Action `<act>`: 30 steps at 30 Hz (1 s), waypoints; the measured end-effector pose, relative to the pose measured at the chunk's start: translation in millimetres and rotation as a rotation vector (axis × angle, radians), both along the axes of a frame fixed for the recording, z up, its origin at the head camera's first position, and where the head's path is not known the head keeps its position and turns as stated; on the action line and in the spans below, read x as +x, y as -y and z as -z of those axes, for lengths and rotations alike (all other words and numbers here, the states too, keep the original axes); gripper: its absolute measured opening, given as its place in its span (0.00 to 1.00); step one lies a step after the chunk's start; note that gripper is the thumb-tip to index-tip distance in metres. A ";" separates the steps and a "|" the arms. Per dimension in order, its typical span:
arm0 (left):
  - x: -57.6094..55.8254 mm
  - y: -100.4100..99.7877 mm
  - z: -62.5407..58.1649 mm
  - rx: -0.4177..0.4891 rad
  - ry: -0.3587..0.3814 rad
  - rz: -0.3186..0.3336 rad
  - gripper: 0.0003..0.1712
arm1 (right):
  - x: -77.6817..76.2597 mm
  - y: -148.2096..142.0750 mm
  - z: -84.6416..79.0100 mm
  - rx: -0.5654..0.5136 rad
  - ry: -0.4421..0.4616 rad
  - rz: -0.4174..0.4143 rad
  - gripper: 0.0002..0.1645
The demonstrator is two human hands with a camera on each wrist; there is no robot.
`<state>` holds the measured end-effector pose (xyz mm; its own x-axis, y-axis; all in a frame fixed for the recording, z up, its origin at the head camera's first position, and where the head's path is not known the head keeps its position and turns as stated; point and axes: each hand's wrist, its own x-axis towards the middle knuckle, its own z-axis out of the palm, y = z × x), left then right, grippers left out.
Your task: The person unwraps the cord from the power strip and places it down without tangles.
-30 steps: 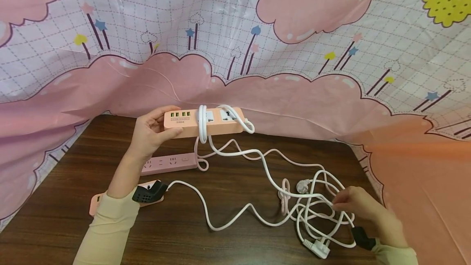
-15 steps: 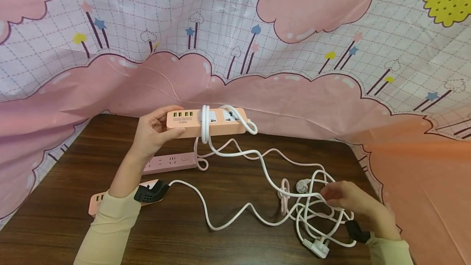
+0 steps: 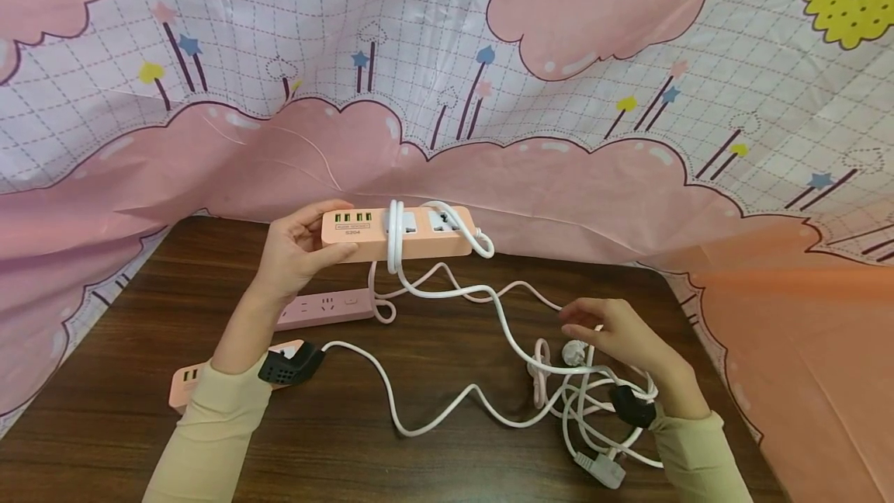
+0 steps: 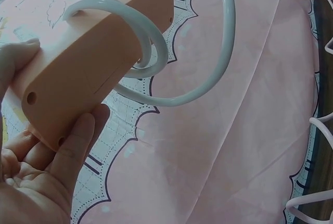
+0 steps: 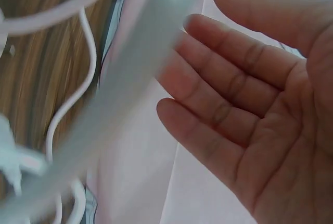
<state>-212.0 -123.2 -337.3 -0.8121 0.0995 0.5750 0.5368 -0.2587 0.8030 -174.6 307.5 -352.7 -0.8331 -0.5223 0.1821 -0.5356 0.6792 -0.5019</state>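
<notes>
Raised above the back of the table, a peach power strip (image 3: 377,243) has its white cord (image 3: 482,287) looped round its middle. My left hand (image 3: 289,247) grips the strip's left end, thumb on the front side; the left wrist view shows the plain underside (image 4: 83,65) with the fingers round that end. My right hand (image 3: 618,332) hovers over the cable tangle at the right, palm and relaxed fingers (image 5: 223,83) visible in the right wrist view and holding nothing. A blurred white cable (image 5: 114,99) crosses close to that camera, beside the fingertips.
A pink power strip (image 3: 328,307) lies behind my left forearm, which partly covers another peach strip (image 3: 183,386). Tangled white cables (image 3: 587,406) with a round plug (image 3: 574,353) and a flat plug (image 3: 602,470) lie at the right, by a tied pink cord (image 3: 539,386). A patterned curtain (image 3: 447,169) hangs behind.
My right hand has moved left and away from me, from the tangle's right side to above its far edge. The held power strip has shifted slightly right.
</notes>
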 end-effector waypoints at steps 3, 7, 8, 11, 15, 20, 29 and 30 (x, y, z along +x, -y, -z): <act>-0.4 0.3 0.2 -0.004 0.000 0.000 0.28 | -4.7 13.1 1.0 -0.020 -0.002 0.002 0.07; -0.3 0.8 0.4 -0.005 -0.001 -0.003 0.29 | -9.3 31.6 3.5 -0.076 -0.021 -0.003 0.13; -0.2 0.8 0.3 -0.005 -0.001 -0.004 0.29 | -10.1 36.6 3.8 -0.090 -0.029 -0.007 0.15; 0.2 0.4 -0.1 -0.005 0.000 -0.003 0.29 | -12.9 51.4 4.8 -0.126 -0.032 -0.037 0.20; 0.7 -0.4 -0.3 0.000 0.003 0.003 0.29 | -16.5 70.1 5.9 -0.156 -0.010 -0.092 0.22; 0.8 -0.4 0.3 -0.006 0.009 0.002 0.29 | -17.5 87.1 8.1 -0.193 0.057 -0.100 0.16; 0.1 0.3 2.3 -0.020 0.009 0.006 0.29 | -16.1 98.6 9.8 -0.338 0.010 -0.051 0.05; 0.0 0.1 2.6 -0.023 0.006 0.010 0.29 | -16.8 98.7 8.9 -0.355 -0.028 -0.022 0.03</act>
<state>-212.0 -123.3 -339.9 -0.8144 0.1206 0.5677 0.5295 -0.2458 0.8119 -191.4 208.8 -361.6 -0.8143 -0.4405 0.3779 -0.5650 0.4527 -0.6898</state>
